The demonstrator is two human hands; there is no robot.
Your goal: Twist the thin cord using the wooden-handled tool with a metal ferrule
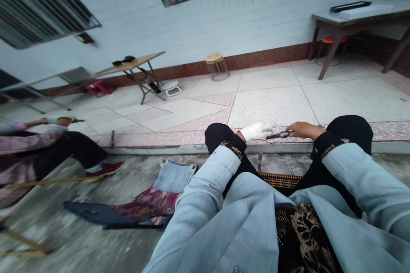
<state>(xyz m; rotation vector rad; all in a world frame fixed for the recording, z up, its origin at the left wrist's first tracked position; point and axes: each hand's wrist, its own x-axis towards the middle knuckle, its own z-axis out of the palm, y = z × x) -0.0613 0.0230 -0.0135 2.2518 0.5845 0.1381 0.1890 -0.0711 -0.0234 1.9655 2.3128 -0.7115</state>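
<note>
My left hand (255,131) wears a white knitted glove and reaches in over my left knee. Its fingers are pressed together beside the dark tip of a slim hand tool (280,135); what they hold, if anything, is too small to make out. A thin dark line runs below the glove. My bare right hand (303,130) is closed round the other end of that tool, which has a greyish, shiny middle. I cannot tell its exact kind. Both hands are between my knees, above the edge of the tiled step (282,147).
Below my hands is a woven black-and-yellow item (282,180). Left of me, a patterned cloth piece (153,200) lies on the concrete. Another person (60,149) sits further left. Beyond are a wire stool (218,67), a folding table (137,65) and a desk (368,16).
</note>
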